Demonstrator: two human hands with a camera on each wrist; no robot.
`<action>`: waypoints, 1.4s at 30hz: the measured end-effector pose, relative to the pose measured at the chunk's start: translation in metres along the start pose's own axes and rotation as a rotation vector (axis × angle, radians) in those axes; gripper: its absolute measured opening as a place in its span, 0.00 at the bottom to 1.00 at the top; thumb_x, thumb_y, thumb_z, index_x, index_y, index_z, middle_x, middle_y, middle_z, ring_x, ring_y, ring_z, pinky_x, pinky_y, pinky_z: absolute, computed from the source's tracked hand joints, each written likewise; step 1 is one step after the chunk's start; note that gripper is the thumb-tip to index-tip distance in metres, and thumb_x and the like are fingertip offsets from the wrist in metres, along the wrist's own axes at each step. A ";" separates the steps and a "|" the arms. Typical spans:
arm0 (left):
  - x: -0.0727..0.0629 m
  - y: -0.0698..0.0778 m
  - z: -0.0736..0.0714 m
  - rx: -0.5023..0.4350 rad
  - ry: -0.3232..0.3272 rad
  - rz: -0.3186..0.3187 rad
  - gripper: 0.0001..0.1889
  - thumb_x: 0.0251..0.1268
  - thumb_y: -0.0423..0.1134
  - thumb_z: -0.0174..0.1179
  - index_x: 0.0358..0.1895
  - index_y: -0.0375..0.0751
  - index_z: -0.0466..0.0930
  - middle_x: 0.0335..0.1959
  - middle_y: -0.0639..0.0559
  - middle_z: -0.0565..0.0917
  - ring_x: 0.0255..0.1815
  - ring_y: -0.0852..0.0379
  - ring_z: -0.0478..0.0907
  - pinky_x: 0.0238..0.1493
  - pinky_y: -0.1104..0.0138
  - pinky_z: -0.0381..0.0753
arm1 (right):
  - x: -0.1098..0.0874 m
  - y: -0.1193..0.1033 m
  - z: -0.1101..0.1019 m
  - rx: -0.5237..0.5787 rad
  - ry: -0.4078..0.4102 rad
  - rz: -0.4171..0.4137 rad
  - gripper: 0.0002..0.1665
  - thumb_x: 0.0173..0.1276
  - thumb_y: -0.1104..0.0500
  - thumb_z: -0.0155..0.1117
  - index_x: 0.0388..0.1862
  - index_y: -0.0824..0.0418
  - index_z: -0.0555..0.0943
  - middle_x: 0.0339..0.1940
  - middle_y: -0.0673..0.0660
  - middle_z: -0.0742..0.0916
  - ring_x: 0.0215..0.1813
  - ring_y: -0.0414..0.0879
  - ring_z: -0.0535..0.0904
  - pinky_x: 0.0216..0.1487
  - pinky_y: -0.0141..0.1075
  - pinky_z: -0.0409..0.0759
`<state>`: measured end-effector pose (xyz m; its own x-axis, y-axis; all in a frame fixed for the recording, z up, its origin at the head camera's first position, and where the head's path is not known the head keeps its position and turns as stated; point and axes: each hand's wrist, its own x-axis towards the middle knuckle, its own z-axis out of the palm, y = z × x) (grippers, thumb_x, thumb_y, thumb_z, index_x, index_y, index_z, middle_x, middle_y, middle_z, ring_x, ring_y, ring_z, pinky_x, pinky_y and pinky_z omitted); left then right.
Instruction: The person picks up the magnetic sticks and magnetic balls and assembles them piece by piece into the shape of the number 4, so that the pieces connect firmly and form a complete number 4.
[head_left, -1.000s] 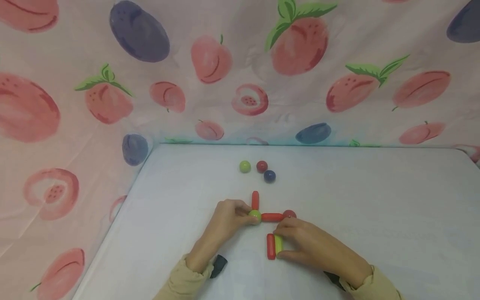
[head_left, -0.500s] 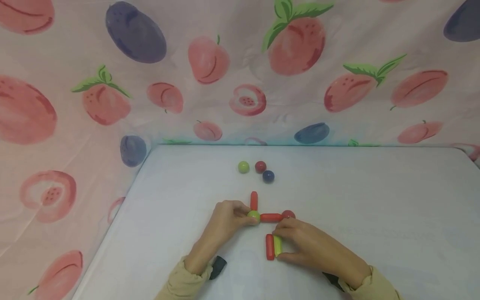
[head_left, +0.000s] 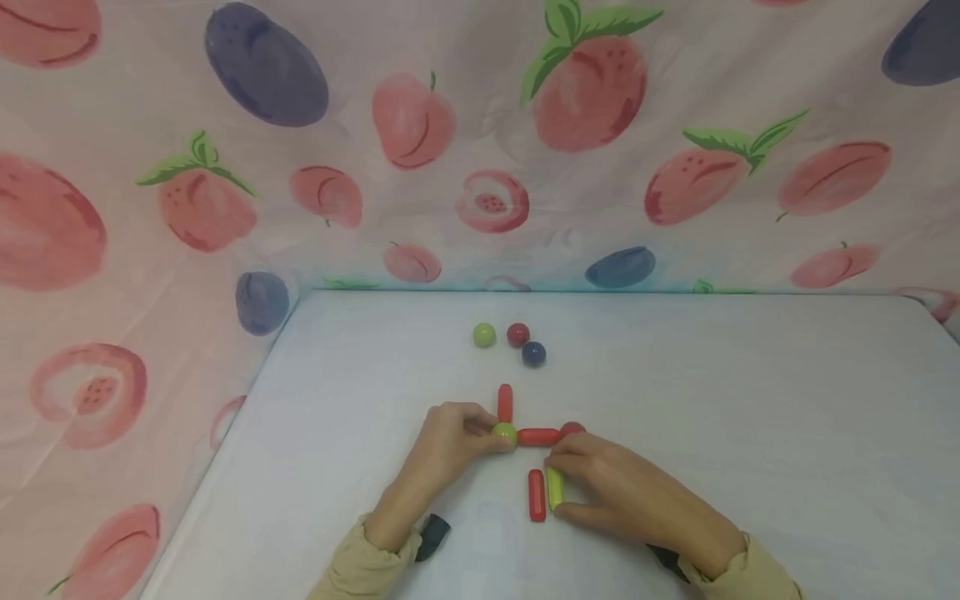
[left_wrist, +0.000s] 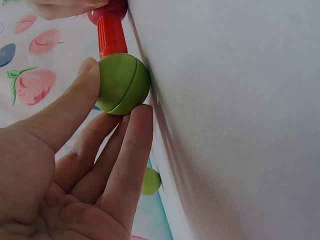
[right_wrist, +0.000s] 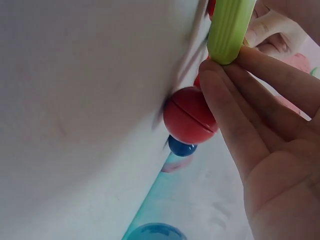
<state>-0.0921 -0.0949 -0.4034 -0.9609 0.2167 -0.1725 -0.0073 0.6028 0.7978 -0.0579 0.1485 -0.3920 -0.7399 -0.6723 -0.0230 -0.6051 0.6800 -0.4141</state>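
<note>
My left hand (head_left: 450, 442) pinches a green ball (head_left: 505, 435) between thumb and fingers. One red rod (head_left: 506, 402) points away from this ball, and another red rod (head_left: 538, 437) runs right from it to a red ball (head_left: 572, 428). The left wrist view shows the seam across the green ball (left_wrist: 124, 82). With thumb and fingertips at its two ends, my right hand (head_left: 618, 483) holds a yellow-green rod (head_left: 555, 489), ridged in the right wrist view (right_wrist: 231, 32). Left of it, slightly apart, lies a loose red rod (head_left: 537, 496). My right fingers partly cover the red ball.
Farther back on the white table (head_left: 360, 358) sit a loose green ball (head_left: 483, 335), a red ball (head_left: 518, 335) and a blue ball (head_left: 534, 354). A fruit-patterned cloth (head_left: 420, 208) rises along the table's back and left edges.
A narrow gap has opened between the yellow-green rod in my right hand and the loose red rod. The left hand keeps its grip on the green ball. The head view has shifted slightly.
</note>
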 end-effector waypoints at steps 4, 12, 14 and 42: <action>0.000 -0.001 0.000 -0.002 -0.003 0.012 0.17 0.49 0.46 0.77 0.41 0.41 0.88 0.30 0.56 0.88 0.31 0.64 0.82 0.40 0.65 0.83 | 0.001 -0.002 -0.007 -0.002 0.001 0.015 0.27 0.59 0.47 0.75 0.56 0.56 0.84 0.52 0.47 0.83 0.53 0.41 0.79 0.56 0.40 0.82; 0.001 0.000 0.000 -0.011 0.000 0.007 0.16 0.49 0.45 0.77 0.40 0.42 0.88 0.29 0.56 0.88 0.31 0.64 0.82 0.39 0.65 0.83 | 0.005 -0.001 -0.018 -0.029 0.062 0.014 0.28 0.57 0.48 0.77 0.57 0.55 0.83 0.51 0.48 0.84 0.52 0.41 0.80 0.54 0.39 0.83; 0.001 0.000 0.000 -0.016 -0.001 0.007 0.16 0.49 0.45 0.77 0.40 0.41 0.88 0.29 0.56 0.88 0.31 0.63 0.82 0.39 0.66 0.83 | 0.007 0.001 -0.020 -0.034 0.086 0.008 0.28 0.57 0.50 0.77 0.56 0.56 0.84 0.51 0.48 0.84 0.52 0.41 0.80 0.54 0.39 0.83; 0.000 0.001 0.000 -0.006 -0.002 0.000 0.16 0.48 0.42 0.77 0.40 0.40 0.88 0.29 0.56 0.87 0.30 0.63 0.81 0.37 0.68 0.82 | 0.017 0.033 -0.024 -0.090 0.283 0.029 0.32 0.53 0.54 0.81 0.57 0.62 0.82 0.53 0.56 0.84 0.55 0.49 0.82 0.55 0.44 0.82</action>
<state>-0.0917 -0.0940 -0.4027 -0.9604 0.2177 -0.1737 -0.0093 0.5985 0.8010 -0.0978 0.1668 -0.3841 -0.8020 -0.5527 0.2265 -0.5970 0.7291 -0.3346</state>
